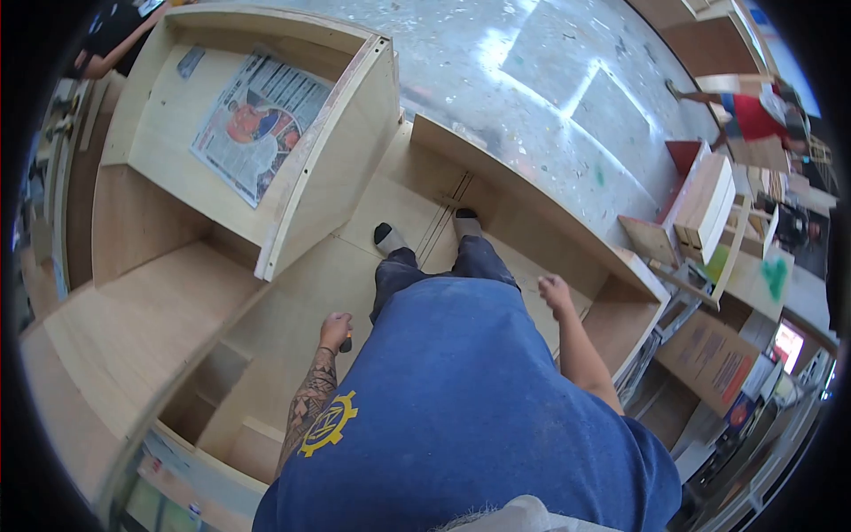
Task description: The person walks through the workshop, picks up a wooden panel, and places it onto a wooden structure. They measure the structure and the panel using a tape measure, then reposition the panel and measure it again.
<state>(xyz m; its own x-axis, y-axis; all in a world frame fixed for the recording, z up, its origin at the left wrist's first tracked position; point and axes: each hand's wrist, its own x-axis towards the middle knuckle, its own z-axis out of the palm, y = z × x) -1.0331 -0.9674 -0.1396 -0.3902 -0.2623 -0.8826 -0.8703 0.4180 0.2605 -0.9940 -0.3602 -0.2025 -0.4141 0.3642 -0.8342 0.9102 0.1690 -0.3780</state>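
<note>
My left hand [335, 332] hangs beside my left thigh, its fingers closed around a small dark object with an orange part [346, 342]. Its kind is not clear. On the other side, my right hand [555, 294] is raised a little, the fingers curled in; whatever they may hold is hidden. Under my socked feet [388, 238] is the pale plywood panel [355, 284] of a large wooden cabinet. Neither hand touches the wood.
Left stands a plywood compartment [332, 164] with a newspaper sheet [259, 124] inside. A long side board [523, 191] edges the panel. Stacked wood pieces [705, 204] and a cardboard box [706, 359] stand right. Another person [124, 40] is at upper left, one in red [758, 117] far right.
</note>
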